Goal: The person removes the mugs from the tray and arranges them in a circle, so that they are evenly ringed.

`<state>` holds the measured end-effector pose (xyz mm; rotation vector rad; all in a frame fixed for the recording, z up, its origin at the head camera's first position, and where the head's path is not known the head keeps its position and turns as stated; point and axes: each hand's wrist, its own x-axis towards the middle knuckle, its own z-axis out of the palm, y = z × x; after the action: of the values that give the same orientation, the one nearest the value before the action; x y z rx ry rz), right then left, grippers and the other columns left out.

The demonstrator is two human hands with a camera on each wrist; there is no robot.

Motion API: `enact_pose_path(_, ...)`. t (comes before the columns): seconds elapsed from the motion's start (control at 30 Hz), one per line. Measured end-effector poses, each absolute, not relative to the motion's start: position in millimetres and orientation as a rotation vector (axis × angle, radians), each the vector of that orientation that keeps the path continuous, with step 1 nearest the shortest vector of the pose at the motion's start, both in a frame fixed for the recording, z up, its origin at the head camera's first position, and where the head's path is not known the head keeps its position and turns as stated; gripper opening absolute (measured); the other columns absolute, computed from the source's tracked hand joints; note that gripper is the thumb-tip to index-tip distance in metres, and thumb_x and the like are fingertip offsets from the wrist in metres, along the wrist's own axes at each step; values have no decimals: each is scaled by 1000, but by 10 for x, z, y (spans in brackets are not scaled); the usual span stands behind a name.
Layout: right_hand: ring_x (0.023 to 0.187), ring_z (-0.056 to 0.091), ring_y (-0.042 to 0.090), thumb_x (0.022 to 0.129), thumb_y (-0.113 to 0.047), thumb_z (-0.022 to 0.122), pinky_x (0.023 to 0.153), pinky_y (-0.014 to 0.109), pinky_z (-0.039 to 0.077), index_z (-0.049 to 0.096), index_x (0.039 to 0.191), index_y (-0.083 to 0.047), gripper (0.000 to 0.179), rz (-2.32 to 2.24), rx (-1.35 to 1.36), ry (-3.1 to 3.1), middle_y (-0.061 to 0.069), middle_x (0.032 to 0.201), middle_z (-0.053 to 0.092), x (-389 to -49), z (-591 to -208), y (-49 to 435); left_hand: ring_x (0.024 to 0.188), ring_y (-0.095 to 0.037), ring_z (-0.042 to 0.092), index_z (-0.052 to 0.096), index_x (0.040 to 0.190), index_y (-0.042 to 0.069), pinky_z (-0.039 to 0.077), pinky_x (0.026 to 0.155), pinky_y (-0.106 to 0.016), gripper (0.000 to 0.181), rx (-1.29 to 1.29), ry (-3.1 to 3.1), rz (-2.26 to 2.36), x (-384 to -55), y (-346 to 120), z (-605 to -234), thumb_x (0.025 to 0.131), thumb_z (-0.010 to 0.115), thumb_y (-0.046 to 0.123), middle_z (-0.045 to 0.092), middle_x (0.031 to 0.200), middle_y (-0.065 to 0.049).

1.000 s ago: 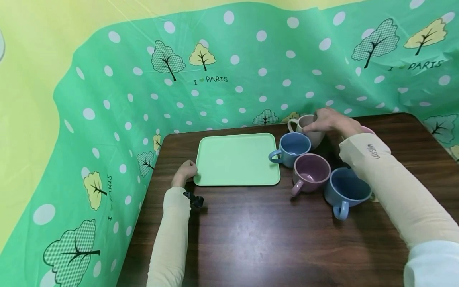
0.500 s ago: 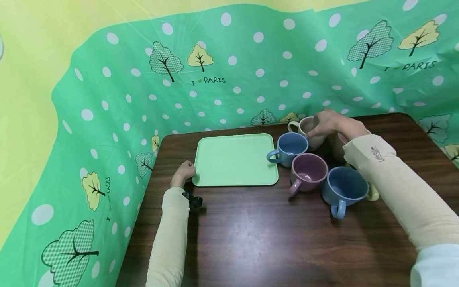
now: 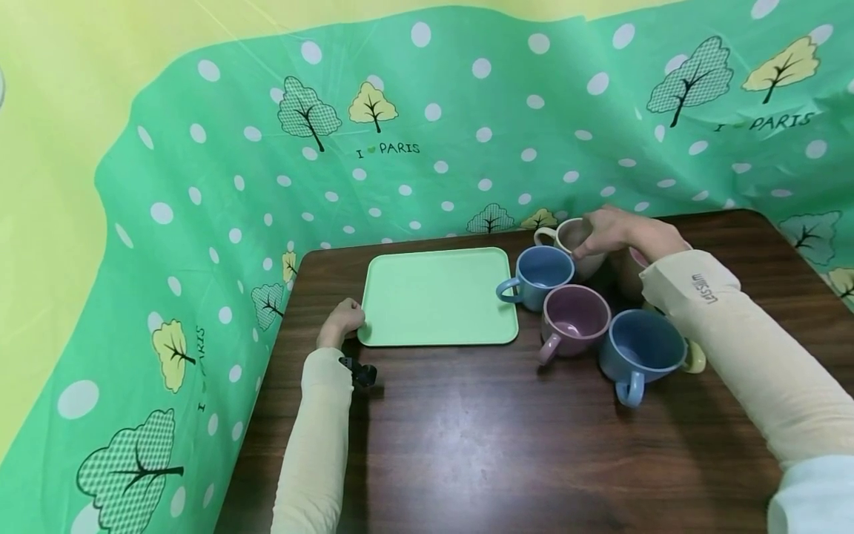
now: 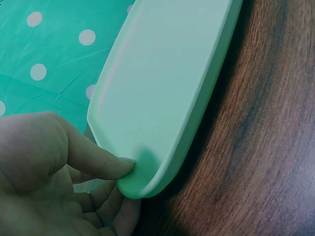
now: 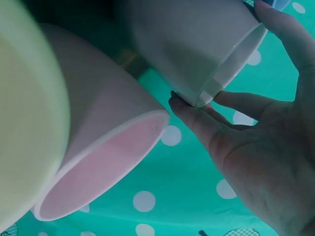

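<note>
In the head view my left hand (image 3: 343,320) holds the left edge of a light green tray (image 3: 437,297). The left wrist view shows my thumb over the rim of one corner and fingers beneath it. My right hand (image 3: 620,228) grips a pale, off-white mug (image 5: 192,44) by its rim, at the back of the cup group. Thumb and fingers sit on opposite sides of that rim. A blue mug (image 3: 543,271) stands just in front of it, its handle over the tray's right edge. A pink mug (image 5: 98,108) is close beside it, partly hidden by my sleeve in the head view.
A purple mug (image 3: 575,319) and a second blue mug (image 3: 642,348) stand at the front of the group. A yellow mug handle (image 3: 695,358) shows beside my right sleeve. Polka-dot green cloth (image 3: 467,148) hangs behind the dark wooden table (image 3: 467,445).
My right hand and forearm have shifted slightly right, uncovering more of the pink mug and yellow handle. The off-white mug has moved slightly right relative to the blue mug. My left hand stays on the tray.
</note>
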<state>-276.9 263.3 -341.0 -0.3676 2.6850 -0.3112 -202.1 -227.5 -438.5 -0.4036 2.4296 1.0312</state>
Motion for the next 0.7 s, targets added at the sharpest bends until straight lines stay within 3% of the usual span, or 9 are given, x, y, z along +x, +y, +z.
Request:
enact_pose_path(0.27,116,43,48,78,-44,73,95,58,38,37,133,16,89,-329,-379,2661,37,127,45,-2751,-3382,2650,69,-20,28,31,90,10,29,66,-33,3,-402,2414,1060,-2039,-2277,-4386,92,30,7,33,89,-9)
enact_pose_path(0.37,123,34,51,78,-45,73,100,62,32,30,138,15,95,-359,-359,2632,39,135,37,-2729,-3383,2657,68,-19,27,30,90,10,29,65,-33,4,-400,2412,1065,-2040,-2285,-4390,92,30,7,32,89,-9)
enact_pose_path(0.7,133,14,57,93,-26,53,107,66,16,8,144,18,81,-473,-430,2537,43,145,14,-2651,-3210,2791,71,-20,31,33,92,9,30,67,-33,4,-401,2412,1068,-2007,-2265,-4367,94,29,9,35,91,-9)
